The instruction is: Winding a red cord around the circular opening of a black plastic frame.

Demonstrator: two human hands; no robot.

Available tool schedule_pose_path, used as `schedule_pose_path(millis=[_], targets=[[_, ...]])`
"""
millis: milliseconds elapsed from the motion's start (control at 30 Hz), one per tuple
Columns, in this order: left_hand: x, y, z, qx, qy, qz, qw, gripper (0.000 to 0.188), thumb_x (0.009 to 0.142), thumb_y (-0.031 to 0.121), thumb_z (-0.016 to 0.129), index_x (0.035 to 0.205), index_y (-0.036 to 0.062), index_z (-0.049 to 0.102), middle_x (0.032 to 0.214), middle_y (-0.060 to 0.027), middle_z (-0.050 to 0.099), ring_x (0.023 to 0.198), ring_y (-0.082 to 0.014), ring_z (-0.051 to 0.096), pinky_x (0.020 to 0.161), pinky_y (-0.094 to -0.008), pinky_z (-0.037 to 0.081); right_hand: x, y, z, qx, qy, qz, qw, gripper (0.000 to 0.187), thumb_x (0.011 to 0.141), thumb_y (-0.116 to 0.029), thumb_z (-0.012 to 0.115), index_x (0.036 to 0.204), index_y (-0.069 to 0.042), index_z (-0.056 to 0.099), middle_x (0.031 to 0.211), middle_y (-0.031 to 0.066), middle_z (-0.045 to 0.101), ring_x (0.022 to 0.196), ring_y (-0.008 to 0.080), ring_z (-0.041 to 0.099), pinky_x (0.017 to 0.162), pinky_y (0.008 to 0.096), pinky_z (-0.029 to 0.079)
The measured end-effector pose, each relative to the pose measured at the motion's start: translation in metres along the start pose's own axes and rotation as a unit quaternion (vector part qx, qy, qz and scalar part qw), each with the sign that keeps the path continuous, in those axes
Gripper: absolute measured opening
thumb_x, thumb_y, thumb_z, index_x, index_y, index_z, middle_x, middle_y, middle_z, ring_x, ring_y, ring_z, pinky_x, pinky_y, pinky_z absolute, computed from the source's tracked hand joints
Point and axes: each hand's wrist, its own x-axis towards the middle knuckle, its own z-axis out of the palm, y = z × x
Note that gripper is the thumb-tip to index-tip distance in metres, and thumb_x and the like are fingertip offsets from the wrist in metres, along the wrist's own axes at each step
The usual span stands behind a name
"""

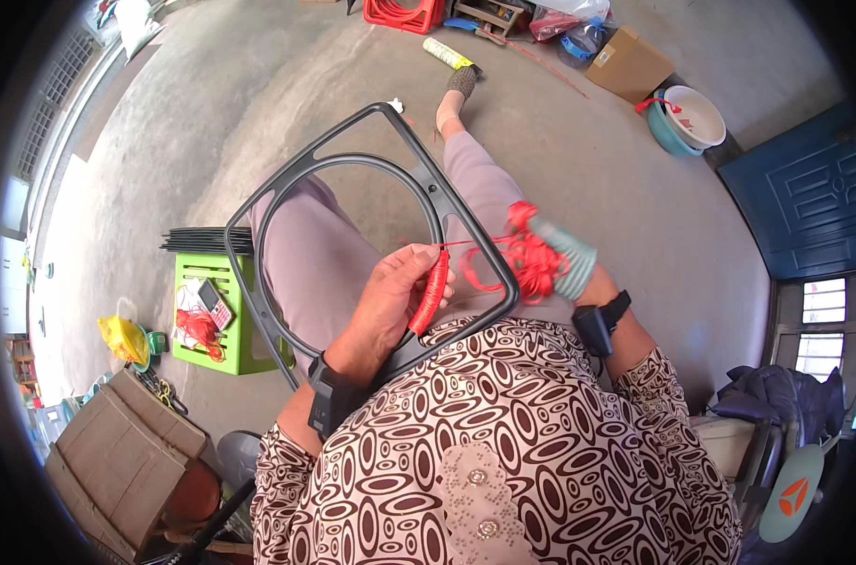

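A black plastic frame (444,191) with a round inner ring rests across my lap. Red cord (433,294) is wound tightly round a stretch of that ring. My left hand (398,290), bare, grips the ring at the wound part, thumb and fingers closed on it. From there a strand runs rightward, taut, to my right hand (571,262). That hand wears a pale green striped glove and holds a loose, tangled bundle of red cord (531,264). Motion blurs the bundle and the gloved fingers.
At my left a green plastic stool (251,348) carries a stack of black frames (207,240), a phone (216,305) and more red cord (199,331). Flattened cardboard (117,447) lies lower left. Basins (693,118) and a cardboard box (630,64) stand far right, near a blue door (804,193).
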Motion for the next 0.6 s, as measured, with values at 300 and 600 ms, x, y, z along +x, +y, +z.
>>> schedule_pose_path(millis=[300,600], targets=[[0.002,0.001,-0.003,-0.009,0.01,0.002,1.0,0.021,0.091,0.025,0.057,0.089,0.0039,0.054,0.077,-0.0105,0.063,0.061,-0.0156,0.061,0.056,-0.0259,0.053,-0.022,-0.019,-0.106,0.156,0.168,-0.303,0.925,0.035,0.091,-0.032,0.054,0.112,-0.004,0.052,0.108,0.0151,0.059,0.1,0.0309,0.058,0.088,0.0481,0.049],[0.003,0.008,0.002,-0.001,0.039,0.004,0.999,0.022,0.089,0.026,0.057,0.089,0.0035,0.053,0.074,-0.0123,0.063,0.059,-0.0179,0.061,0.056,-0.0269,0.053,-0.046,-0.04,-0.137,0.141,0.214,-0.357,0.898,0.036,0.089,-0.031,0.057,0.116,-0.007,0.051,0.115,0.0125,0.058,0.099,0.0295,0.059,0.086,0.0462,0.049]])
